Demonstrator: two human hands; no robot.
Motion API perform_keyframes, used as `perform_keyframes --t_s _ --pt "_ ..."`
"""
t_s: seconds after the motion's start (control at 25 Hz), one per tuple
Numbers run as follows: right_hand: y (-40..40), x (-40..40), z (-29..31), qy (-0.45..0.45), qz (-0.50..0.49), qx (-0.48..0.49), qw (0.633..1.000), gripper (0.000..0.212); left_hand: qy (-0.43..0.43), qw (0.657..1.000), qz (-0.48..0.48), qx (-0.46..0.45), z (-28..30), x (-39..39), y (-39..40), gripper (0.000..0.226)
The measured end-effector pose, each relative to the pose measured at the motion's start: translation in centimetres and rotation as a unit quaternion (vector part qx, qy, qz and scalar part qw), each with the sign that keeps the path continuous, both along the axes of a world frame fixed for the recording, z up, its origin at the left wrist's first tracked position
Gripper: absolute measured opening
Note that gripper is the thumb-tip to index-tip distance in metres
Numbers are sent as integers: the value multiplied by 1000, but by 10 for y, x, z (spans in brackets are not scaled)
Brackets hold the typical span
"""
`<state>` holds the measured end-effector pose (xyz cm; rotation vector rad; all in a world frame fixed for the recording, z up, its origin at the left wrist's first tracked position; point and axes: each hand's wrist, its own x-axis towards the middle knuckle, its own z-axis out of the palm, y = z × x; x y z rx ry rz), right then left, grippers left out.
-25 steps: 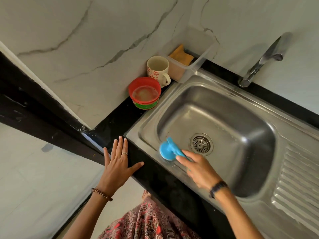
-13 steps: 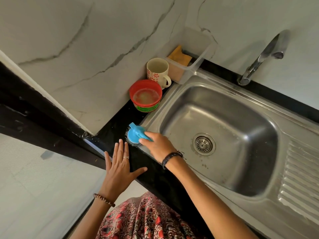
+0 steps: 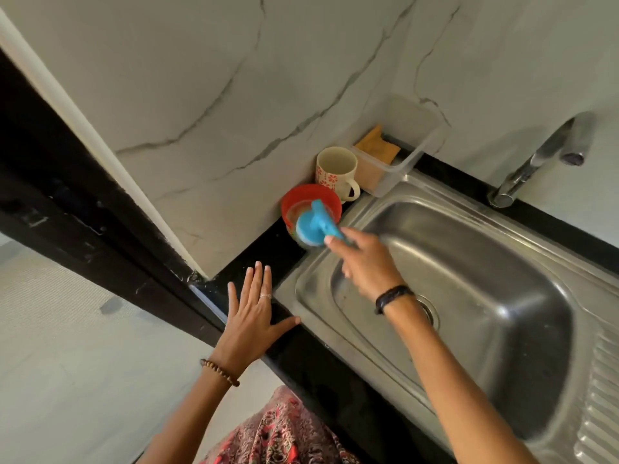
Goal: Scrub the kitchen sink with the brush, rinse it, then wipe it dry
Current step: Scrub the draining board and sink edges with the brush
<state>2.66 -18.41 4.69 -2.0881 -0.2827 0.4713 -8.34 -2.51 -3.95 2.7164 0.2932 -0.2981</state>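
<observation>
Head view: right hand (image 3: 363, 259) pinches the light, stiff plastic brush (image 3: 313, 226) by its handle; left hand (image 3: 254, 313) lies spread flat on the table (image 3: 301, 346).

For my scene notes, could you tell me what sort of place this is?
Most likely a home kitchen: a steel sink with a tap set in a black counter, and a mug by the wall.

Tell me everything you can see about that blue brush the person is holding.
The blue brush looks like plastic: a round head with a raised handle on top. Its bristles are blurred and hard to make out. The right hand grips the handle and holds the brush tilted over the red bowl at the sink's far left corner, partly covering the bowl. Whether it touches the bowl is unclear.
</observation>
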Motion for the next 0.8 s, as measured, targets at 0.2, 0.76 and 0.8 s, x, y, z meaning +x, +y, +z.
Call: perform_keyframes --t_s 0.2,0.76,0.8 --pt "43 82 -11 38 -25 -14 999 18 -62 998 1 7 18 62 10 95" --pt "13 54 -10 -37 2 36 999 18 -20 999 -18 24 18 88 13 87" --pt "-4 39 -5 -26 -32 87 995 10 -25 1000 -4 9 15 79 13 88"
